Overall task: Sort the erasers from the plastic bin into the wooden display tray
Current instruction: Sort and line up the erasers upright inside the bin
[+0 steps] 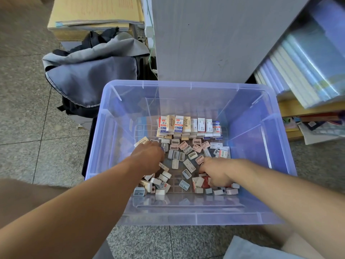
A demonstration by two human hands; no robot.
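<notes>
A clear bluish plastic bin (188,86) stands on the floor. A row of boxed erasers (188,125) is stacked upright at its back. Loose erasers and small pastel pieces (183,157) lie scattered over its bottom. My left hand (148,157) reaches down into the left side of the pile, fingers curled, and a beige eraser (141,142) sticks out beyond its knuckles. My right hand (217,172) is low at the right, fingers curled over red and white erasers (200,182). No wooden tray is in view.
A grey backpack (89,71) lies on the floor left of the bin, below stacked cardboard boxes (93,14). A grey cabinet side (214,38) rises behind the bin. Shelves with wrapped notebooks (306,68) stand at the right. Tiled floor (24,109) surrounds the bin.
</notes>
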